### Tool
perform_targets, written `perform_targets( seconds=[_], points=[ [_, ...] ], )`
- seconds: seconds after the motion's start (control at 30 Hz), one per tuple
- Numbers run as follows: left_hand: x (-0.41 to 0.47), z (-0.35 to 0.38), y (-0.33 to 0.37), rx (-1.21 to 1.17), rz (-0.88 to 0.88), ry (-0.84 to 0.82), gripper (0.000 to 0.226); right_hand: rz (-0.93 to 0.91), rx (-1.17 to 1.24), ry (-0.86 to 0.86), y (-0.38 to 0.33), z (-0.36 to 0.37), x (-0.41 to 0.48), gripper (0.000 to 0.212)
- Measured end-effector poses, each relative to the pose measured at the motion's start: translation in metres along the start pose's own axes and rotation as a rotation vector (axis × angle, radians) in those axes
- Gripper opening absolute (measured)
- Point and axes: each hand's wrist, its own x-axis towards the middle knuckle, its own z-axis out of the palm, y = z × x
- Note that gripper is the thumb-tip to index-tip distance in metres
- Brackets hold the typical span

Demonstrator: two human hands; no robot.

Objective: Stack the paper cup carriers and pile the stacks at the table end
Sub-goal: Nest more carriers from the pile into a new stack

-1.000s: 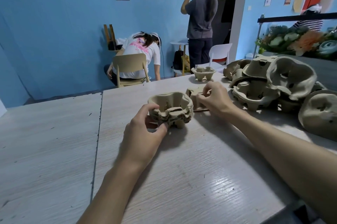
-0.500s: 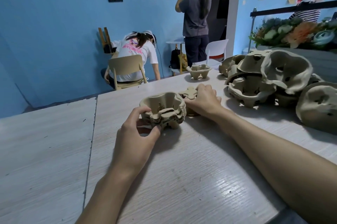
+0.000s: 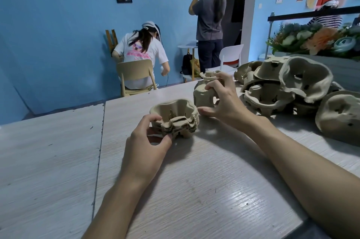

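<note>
Single wide-angle camera worn on my head, looking forward and down along the table.

It sits above and behind my forearms, which enter from the bottom edge. My left hand (image 3: 146, 147) and right hand (image 3: 228, 106) lie near the middle of the frame, close to the lens. The left grips a nested stack of brown moulded-pulp cup carriers (image 3: 175, 120) and the right holds a single brown pulp carrier (image 3: 202, 96). The pale wood-grain table (image 3: 194, 190) fills the lower half. A heap of loose brown pulp carriers (image 3: 292, 87) sits at the right edge. The view faces the table's far end and a blue wall with black-framed pictures (image 3: 48, 44). Lines bow toward the frame edges.
</note>
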Motion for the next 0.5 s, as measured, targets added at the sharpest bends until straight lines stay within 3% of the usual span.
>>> perform_targets(
  seconds=[0.13, 0.33, 0.5],
  points=[
    [0.0, 0.0, 0.0, 0.002, -0.002, 0.011, 0.038, 0.066, 0.216, 0.116, -0.013, -0.009, -0.002, 0.024],
    [0.0, -0.001, 0.001, -0.006, -0.006, 0.003, 0.038, 0.25, 0.486, 0.081, -0.015, -0.013, -0.001, 0.051],
    [0.0, 0.0, 0.001, 0.003, -0.001, 0.007, 0.039, 0.177, 0.349, 0.036, -0.019, -0.013, -0.001, 0.021]
  ],
)
